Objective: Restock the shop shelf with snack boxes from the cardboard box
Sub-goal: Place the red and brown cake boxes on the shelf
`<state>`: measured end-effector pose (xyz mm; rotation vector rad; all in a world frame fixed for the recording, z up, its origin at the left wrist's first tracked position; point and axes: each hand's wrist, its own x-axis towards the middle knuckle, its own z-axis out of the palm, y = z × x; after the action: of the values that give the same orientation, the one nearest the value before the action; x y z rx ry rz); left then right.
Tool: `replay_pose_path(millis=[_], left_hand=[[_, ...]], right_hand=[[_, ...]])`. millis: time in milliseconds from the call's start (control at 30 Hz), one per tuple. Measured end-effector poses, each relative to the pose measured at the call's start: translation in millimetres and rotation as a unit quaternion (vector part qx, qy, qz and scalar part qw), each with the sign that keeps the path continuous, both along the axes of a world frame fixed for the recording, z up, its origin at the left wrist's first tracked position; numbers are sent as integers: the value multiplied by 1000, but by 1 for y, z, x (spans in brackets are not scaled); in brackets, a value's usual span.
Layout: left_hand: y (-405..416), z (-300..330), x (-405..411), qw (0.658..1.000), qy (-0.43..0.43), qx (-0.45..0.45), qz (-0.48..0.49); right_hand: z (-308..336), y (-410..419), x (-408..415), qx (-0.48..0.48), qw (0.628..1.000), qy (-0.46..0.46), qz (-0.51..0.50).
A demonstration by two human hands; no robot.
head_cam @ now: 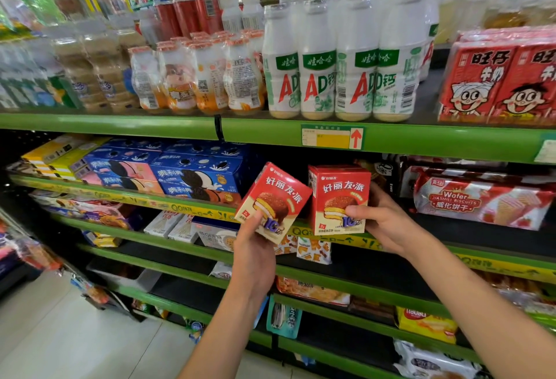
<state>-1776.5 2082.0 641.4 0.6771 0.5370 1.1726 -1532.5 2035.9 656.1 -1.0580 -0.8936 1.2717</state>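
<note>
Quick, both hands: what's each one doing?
Left hand: closed on the tilted red pie box.
Right hand: closed on the upright red pie box.

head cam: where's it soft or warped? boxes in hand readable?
Head view: both red pie boxes, left and right, sharp, print legible; left hand and right hand crisp. Far-left bottles smeared. Green shelf edge bows from wide-angle distortion. Lighting even, no hard glare.

I'm seeing glossy red cardboard snack boxes (pixel 272 202), shiny plastic milk bottles (pixel 317 56), smooth green-painted metal shelf edging (pixel 120 121), crinkly wafer wrappers (pixel 481 198)
</note>
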Motion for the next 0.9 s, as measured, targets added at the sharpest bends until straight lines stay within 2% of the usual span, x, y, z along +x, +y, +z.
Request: replay_pose_path(millis=[133,367,467,667,767,900], left_hand=[[9,-5,-19,999,31,20,-14],[15,-14,-49,978,136,86,-128],[12,-17,-51,984,107,77,-122],[6,-21,-46,995,-35,19,-95],[-3,-26,-37,991,-23,34,-125],[-10,-32,-28,990,-27,9,-139]], right_hand=[[-3,-3,6,29,999,4,16],[-3,-6,9,51,996,-1,74],[-1,-7,10,46,996,5,70],[0,-9,7,43,997,-2,66],[1,-10,6,41,997,-12,66],[1,-11,7,40,997,-7,66]])
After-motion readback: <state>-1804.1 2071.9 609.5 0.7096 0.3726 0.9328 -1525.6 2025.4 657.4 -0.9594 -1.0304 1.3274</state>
